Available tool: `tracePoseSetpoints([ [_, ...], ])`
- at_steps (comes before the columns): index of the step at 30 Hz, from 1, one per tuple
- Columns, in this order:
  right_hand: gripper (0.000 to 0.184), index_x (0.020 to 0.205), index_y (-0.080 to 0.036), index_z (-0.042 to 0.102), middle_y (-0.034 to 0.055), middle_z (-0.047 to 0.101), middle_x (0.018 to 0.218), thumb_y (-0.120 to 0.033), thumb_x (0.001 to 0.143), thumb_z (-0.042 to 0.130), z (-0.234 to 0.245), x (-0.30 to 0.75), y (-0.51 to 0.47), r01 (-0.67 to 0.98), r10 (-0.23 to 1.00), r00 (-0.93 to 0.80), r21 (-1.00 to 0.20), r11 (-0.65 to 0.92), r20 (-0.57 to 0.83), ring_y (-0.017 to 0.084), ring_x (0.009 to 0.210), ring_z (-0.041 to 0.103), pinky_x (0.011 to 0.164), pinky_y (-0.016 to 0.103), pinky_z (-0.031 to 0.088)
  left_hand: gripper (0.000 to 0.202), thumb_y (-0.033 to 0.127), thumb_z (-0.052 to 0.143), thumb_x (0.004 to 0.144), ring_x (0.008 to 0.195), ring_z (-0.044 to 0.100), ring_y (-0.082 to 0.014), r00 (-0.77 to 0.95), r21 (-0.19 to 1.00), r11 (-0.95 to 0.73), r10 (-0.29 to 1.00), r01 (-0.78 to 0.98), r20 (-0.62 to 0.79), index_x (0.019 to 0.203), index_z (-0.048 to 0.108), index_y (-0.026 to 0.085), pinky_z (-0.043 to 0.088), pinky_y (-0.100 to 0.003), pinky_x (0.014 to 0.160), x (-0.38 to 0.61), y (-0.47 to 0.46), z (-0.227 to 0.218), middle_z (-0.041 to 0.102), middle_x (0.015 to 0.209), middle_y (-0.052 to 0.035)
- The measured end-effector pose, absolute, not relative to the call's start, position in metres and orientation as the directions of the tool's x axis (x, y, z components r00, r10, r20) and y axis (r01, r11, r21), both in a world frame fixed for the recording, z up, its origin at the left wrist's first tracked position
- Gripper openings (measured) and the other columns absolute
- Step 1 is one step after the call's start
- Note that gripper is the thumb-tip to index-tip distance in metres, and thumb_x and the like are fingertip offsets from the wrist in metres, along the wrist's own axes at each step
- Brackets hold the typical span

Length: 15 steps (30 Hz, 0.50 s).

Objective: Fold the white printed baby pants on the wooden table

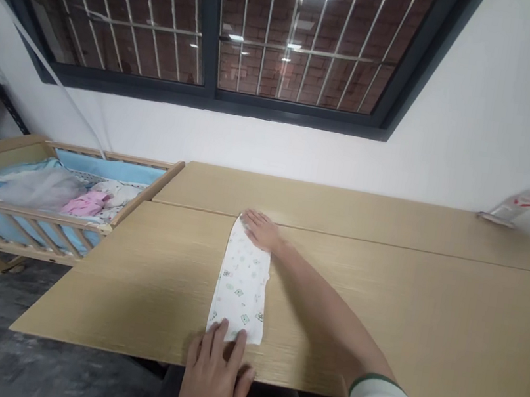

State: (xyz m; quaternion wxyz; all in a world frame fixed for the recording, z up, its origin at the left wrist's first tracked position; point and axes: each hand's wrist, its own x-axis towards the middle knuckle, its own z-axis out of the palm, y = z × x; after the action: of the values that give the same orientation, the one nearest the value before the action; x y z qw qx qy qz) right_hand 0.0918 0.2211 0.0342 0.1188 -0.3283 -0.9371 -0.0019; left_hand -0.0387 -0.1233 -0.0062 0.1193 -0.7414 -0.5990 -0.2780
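A white cloth (242, 288) with small green and grey prints lies on the wooden table, folded into a long narrow strip that points away from me. My right hand (260, 230) rests flat on its far end, fingers stretched to the left and covering the far right corner. At the near end, my left hand (216, 370) has its fingers apart, with the fingertips touching the cloth's near edge. Neither hand grips the cloth. How many layers it has cannot be made out.
The table (402, 312) has a seam across its far part. A wooden crib (43, 215) with blue lining and bedding stands at the left. A clear plastic bag (515, 206) lies at the far right by the wall. A barred window (220, 32) is above.
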Motion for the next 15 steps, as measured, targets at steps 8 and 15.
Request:
tracePoseSetpoints([
  [8, 0.031, 0.121, -0.019, 0.067, 0.0101, 0.072, 0.109, -0.033, 0.104, 0.044, 0.078, 0.127, 0.067, 0.453, 0.564, -0.802, -0.418, 0.788, 0.195, 0.023, 0.099, 0.066, 0.092, 0.041, 0.052, 0.034, 0.026, 0.051, 0.100, 0.124, 0.056, -0.0230, 0.383, 0.215, -0.502, 0.821, 0.838, 0.422, 0.134, 0.058, 0.024, 0.041, -0.039, 0.100, -0.095, -0.111, 0.009, 0.062, 0.135, -0.0078],
  [15, 0.059, 0.133, -0.017, 0.061, 0.0145, 0.063, 0.129, -0.054, 0.088, 0.070, 0.074, 0.155, -0.037, 0.448, 0.517, -0.854, -0.413, 0.793, 0.066, 0.031, 0.119, 0.058, 0.104, 0.046, 0.045, 0.039, 0.025, 0.055, 0.099, 0.123, 0.056, -0.0241, 0.466, 0.127, -0.602, 0.719, 0.788, 0.515, 0.137, 0.055, 0.020, 0.043, -0.036, 0.098, -0.102, -0.118, 0.002, 0.063, 0.135, -0.0097],
])
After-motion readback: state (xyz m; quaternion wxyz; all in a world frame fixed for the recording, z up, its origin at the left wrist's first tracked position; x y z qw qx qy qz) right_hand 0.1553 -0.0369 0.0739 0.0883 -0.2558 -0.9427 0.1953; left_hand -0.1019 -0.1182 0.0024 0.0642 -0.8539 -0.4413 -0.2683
